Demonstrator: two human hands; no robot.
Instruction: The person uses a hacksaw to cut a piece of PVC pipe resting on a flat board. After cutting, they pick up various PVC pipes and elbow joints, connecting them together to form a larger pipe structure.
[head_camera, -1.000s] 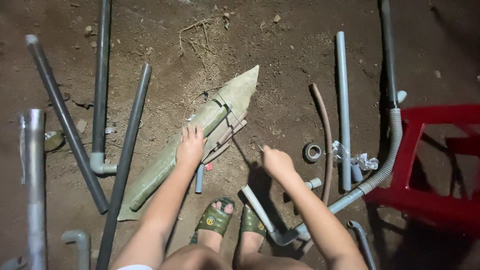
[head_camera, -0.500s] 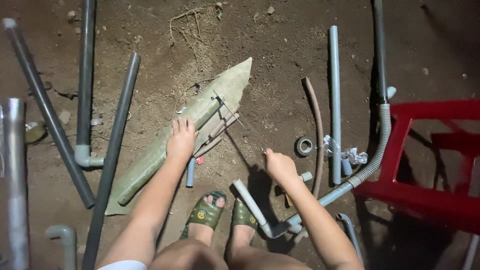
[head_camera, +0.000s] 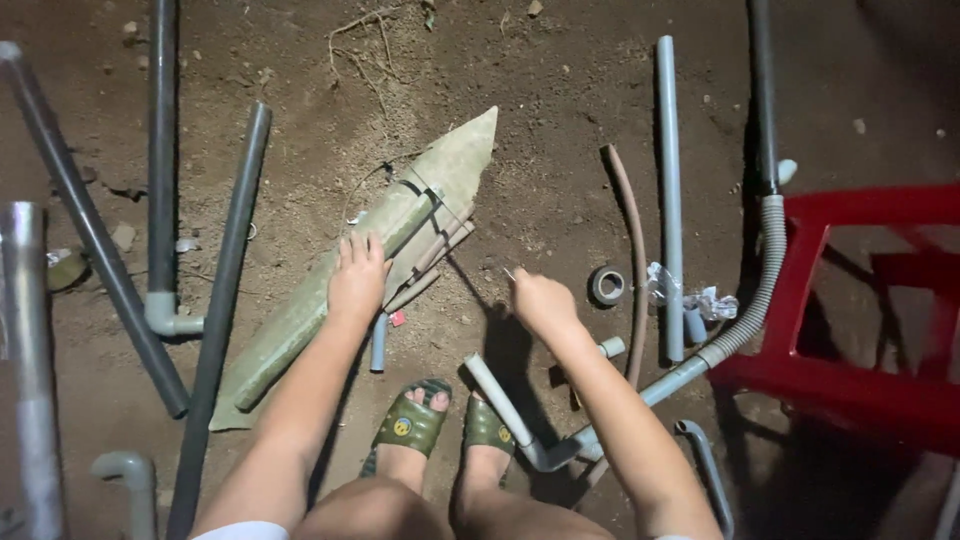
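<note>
Left hand (head_camera: 357, 280) lies flat, fingers spread, on the pale green pipe (head_camera: 330, 290) angled across the dirt. Grey pipes (head_camera: 215, 300) crowd its left side, so it might roll into them. Right hand (head_camera: 540, 300) is curled shut, can't tell on what. Tape roll (head_camera: 606, 285) and red stool (head_camera: 850, 380) hem in the right; open ground's up top.

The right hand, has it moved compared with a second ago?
Yes, slightly. The right hand has drawn back from the tape roll toward the green plank, leaving a wider gap of bare dirt.
</note>
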